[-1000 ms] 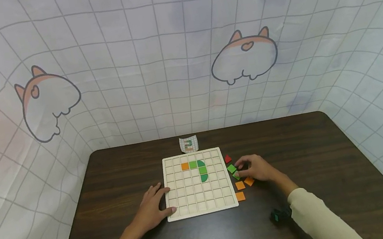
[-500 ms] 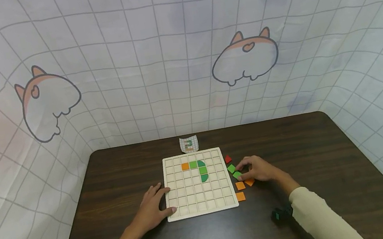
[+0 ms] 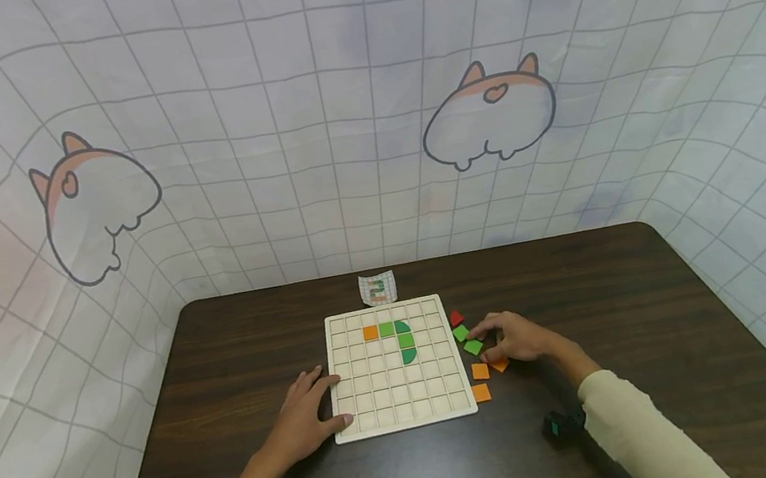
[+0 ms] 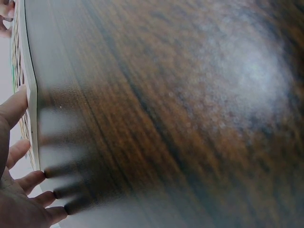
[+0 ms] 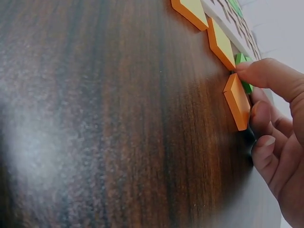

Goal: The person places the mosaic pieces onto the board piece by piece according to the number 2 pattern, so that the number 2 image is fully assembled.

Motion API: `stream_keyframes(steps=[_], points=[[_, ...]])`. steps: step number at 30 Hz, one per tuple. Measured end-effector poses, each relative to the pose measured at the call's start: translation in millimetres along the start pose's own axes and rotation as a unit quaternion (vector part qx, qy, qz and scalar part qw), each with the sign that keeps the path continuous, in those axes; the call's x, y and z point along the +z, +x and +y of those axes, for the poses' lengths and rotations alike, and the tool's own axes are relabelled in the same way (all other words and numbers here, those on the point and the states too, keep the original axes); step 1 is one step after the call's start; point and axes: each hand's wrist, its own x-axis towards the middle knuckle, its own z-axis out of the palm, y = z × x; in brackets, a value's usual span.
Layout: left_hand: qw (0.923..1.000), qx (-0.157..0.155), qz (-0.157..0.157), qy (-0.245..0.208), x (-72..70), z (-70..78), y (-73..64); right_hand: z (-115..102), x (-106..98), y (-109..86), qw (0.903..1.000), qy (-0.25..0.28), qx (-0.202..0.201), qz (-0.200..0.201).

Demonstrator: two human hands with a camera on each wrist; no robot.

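A cream grid board (image 3: 407, 428) lies on the table. It bears one orange square tile (image 3: 370, 332), two green squares and two dark green rounded tiles (image 3: 409, 355). At its left edge my left hand (image 3: 300, 422) rests with spread fingers, the thumb and index finger touching the rim. Right of the board my right hand (image 3: 517, 337) reaches in low among loose tiles. Its index fingertip is by a green square tile (image 3: 461, 333); its thumb is beside another green tile (image 3: 474, 347). In the right wrist view the thumb (image 5: 266, 73) is close to an orange tile (image 5: 237, 102).
Loose orange tiles (image 3: 481, 393) and a red triangle tile (image 3: 456, 317) lie along the board's right side. A small pattern card (image 3: 378, 289) stands behind the board. A black object (image 3: 560, 426) is by the right forearm. A gridded cloth (image 3: 368, 148) surrounds the dark table.
My right thumb has drawn back from the nearer green tile, and both loose green tiles have shifted slightly away from me. My left hand and the board stay put.
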Motion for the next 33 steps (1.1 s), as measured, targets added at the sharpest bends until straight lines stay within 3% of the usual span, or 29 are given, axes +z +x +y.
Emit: stream_keyframes(steps=[18, 33], points=[[1.0, -0.005, -0.003, 0.002, -1.4, 1.4, -0.5, -0.2, -0.3, 6.1, 0.9996, -0.021, -0.017, -0.005], [0.9999, -0.006, -0.004, 0.008, -0.1, 1.1, 0.7, 0.0, 6.0, 2.3, 0.9974, -0.05, 0.001, 0.051]])
